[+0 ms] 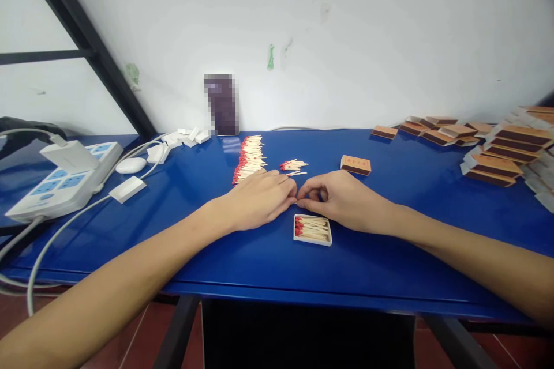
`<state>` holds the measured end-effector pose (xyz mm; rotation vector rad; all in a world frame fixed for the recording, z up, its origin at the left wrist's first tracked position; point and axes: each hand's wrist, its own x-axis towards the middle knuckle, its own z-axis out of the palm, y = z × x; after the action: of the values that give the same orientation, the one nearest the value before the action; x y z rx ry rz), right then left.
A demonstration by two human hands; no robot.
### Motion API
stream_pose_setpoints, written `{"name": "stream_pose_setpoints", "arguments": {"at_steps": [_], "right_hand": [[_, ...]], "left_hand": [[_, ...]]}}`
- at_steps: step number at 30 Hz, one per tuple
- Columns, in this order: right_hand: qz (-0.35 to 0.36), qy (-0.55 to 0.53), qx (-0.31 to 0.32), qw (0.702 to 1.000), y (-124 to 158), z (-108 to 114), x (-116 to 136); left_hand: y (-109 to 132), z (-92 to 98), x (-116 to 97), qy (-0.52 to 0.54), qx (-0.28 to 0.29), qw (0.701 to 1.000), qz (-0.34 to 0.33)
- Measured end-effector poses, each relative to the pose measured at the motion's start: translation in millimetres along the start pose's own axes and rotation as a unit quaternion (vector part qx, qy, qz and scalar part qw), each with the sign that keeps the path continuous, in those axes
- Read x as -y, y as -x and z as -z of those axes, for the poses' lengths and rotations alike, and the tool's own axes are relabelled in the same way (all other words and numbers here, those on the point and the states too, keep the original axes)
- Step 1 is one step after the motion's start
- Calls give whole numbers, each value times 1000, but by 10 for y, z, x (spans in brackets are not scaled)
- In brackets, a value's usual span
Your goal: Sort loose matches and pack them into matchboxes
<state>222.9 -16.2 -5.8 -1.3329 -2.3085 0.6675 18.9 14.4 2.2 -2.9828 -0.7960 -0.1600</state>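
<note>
My left hand rests low over the blue table, its fingers bent and pressed together; what they hold, if anything, is hidden. Its tips almost meet those of my right hand, which pinches thumb and forefinger together on what looks like the pale end of a match. Just below the right hand lies a white matchbox tray filled with red-tipped matches, heads to the left. Beyond the fingers is a small loose pile of matches. A long row of matches lies behind my left hand, partly covered by it.
An orange matchbox sleeve lies behind my right hand. Matchboxes are stacked at the right, with several scattered by the wall. White empty-looking trays, a blurred dark phone-like slab, a power strip and cables occupy the left.
</note>
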Motion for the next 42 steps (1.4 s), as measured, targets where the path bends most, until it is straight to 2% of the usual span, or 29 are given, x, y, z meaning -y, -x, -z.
{"name": "stream_pose_setpoints", "arguments": {"at_steps": [5, 10, 14, 19, 24, 30, 32, 37, 42], "right_hand": [[-27, -6, 40, 999, 19, 46, -13], [-16, 36, 43, 998, 22, 62, -48], [5, 71, 41, 997, 12, 63, -47], [50, 113, 44, 991, 4, 57, -44], [51, 102, 54, 992, -24, 53, -113], [61, 112, 49, 991, -10, 55, -161], [58, 124, 43, 990, 19, 75, -114], [43, 133, 12, 990, 148, 179, 85], [23, 60, 63, 996, 323, 243, 213]], "left_hand": [[0, 46, -32, -30, 6, 1000, 3], [-6, 74, -75, -18, 42, 998, 31], [-21, 81, -100, -48, 75, 995, 44], [-32, 72, -91, -79, 58, 995, 25], [-28, 57, -54, -85, 32, 996, -6], [-34, 71, -86, -78, 64, 994, 46], [-23, 78, -88, -67, 63, 995, 40], [46, 174, -89, 10, 12, 1000, 7], [99, 285, -186, 144, 31, 988, -33]]}}
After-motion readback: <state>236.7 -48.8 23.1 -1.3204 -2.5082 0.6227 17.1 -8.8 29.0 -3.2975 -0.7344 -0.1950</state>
